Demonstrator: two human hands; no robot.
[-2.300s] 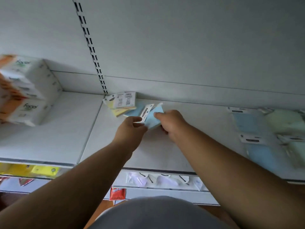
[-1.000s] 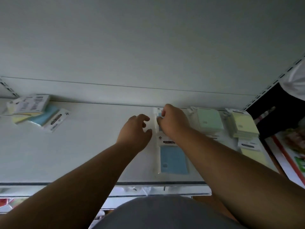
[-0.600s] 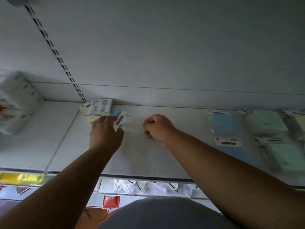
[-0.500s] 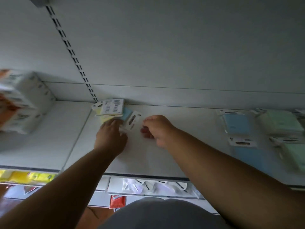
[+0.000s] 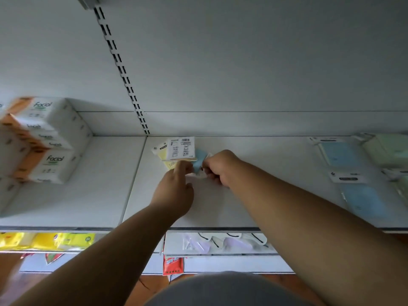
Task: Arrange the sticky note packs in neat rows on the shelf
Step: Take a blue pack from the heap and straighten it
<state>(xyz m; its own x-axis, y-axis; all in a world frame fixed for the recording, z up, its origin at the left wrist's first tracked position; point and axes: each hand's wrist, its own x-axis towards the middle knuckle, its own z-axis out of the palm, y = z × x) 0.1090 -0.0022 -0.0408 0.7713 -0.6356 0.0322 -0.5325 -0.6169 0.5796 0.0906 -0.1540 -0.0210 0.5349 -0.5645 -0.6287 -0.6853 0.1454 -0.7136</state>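
A loose pile of sticky note packs lies at the back of the white shelf [image 5: 254, 208]: a pack turned label side up [image 5: 181, 148] on top of yellow packs [image 5: 160, 153]. A blue pack [image 5: 199, 161] sticks out on the pile's right. My right hand [image 5: 218, 167] pinches that blue pack by its right end. My left hand [image 5: 174, 191] reaches to the pile, its fingertips touching the blue pack's left edge and the yellow pack. On the right of the shelf, blue packs [image 5: 340, 154] and green packs [image 5: 386, 149] lie in rows.
Stacked facial tissue packs [image 5: 44, 140] stand on the shelf's left section. A slotted upright [image 5: 123, 74] runs up the back wall. Yellow packages [image 5: 55, 240] and clear bags [image 5: 220, 242] sit on the lower shelves. A red packet [image 5: 173, 265] hangs below.
The view swung from the right-hand rows back to the pile. My right hand came over and took hold of the blue pack's end; my left hand stays at the pile.
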